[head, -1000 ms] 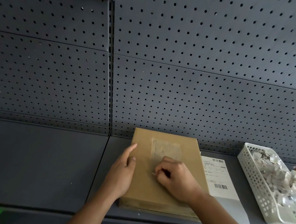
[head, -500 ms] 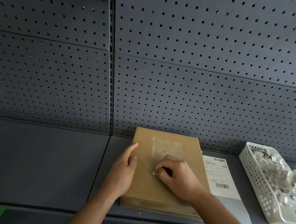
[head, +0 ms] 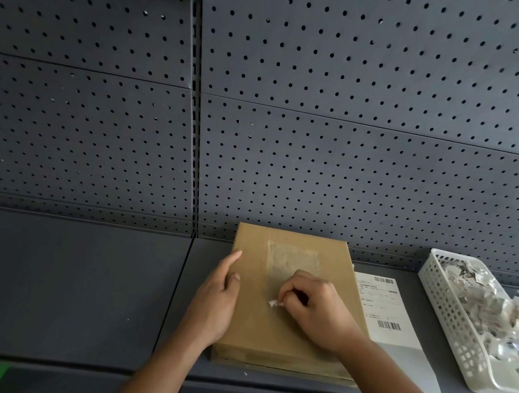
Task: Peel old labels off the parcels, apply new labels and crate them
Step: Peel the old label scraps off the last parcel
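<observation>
While left hand [head: 215, 300] rests open on parcel [head: 254, 327], right hand [head: 316, 311] pinching label scrap [head: 273, 303]

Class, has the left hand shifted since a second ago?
No: the left hand keeps its spot on the left edge of the flat brown cardboard box.

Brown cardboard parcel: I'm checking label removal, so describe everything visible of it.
The flat brown cardboard parcel lies on the dark grey shelf. A pale rectangular residue patch marks its top. The left hand rests on its left edge; the right hand pinches a white paper scrap at its top face.
</observation>
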{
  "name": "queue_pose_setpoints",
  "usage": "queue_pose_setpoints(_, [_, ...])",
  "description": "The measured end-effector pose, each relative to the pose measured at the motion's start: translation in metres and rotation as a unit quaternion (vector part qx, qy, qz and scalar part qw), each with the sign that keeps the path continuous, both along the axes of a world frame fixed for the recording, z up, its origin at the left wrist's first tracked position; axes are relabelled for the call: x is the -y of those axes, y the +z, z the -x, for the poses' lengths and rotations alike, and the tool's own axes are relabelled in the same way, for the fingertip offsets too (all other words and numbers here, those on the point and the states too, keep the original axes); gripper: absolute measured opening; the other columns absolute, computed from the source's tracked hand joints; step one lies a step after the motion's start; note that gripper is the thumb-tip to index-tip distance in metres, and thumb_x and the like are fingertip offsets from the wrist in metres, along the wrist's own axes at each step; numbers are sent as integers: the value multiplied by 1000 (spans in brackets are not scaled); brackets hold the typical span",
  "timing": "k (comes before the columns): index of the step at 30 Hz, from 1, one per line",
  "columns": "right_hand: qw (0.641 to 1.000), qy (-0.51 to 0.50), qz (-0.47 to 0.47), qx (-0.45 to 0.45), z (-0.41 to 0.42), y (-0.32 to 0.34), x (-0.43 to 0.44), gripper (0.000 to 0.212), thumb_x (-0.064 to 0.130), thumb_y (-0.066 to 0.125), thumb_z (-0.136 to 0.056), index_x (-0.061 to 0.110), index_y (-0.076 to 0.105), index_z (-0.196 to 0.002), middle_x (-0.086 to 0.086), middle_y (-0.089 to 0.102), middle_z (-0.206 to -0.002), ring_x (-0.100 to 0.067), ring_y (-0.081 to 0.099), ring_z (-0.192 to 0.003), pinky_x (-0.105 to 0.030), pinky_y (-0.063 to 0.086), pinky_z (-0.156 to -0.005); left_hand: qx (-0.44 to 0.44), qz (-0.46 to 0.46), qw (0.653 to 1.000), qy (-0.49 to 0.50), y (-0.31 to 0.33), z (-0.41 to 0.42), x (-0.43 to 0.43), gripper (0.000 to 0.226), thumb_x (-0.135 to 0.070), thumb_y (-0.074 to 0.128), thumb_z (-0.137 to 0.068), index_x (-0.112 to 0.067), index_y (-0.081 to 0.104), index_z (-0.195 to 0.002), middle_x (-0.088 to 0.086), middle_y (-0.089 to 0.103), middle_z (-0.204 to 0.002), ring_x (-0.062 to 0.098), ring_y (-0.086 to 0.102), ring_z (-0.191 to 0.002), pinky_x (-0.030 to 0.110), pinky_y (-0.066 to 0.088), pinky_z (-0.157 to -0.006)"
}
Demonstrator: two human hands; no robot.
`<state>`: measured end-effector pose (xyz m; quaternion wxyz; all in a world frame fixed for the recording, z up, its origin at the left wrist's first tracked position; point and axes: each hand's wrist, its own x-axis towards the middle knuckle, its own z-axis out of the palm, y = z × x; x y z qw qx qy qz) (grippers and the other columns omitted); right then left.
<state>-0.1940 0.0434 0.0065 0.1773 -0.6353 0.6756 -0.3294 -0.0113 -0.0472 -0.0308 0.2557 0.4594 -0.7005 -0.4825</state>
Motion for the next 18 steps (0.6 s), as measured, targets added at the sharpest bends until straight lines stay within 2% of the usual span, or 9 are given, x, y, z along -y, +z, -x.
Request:
queue_pose_setpoints(8, [999,-18,23,-24,-6,-8,0,19,5,59,-88,16,72,-80,13,62,-87,-6,62,-78,-17,50,-72,-5,-11,1000,4,0,1,0,44,-37,33,-108,-58,30,-147,-17,32,-160,7,34,-144,26,32,-106])
queue_pose_setpoints(15, [999,-3,21,-34,-8,-9,-3,17,6,61,-86,16,70,-76,14,60,-82,-6,60,-75,-13,47,-68,-6,-12,1000,5,-1,0,1,44,-37,34,-108,-59,31,-146,-17,33,-159,8,35,-143,26,33,-105])
queue_pose_setpoints(18, [998,-48,31,-12,-5,-7,-4,18,6,61,-87,18,71,-79,14,63,-84,-5,62,-78,-10,45,-70,-5,-10,1000,5,-2,1,1,44,-38,34,-108,-59,30,-146,-17,33,-160,7,34,-144,25,31,-104])
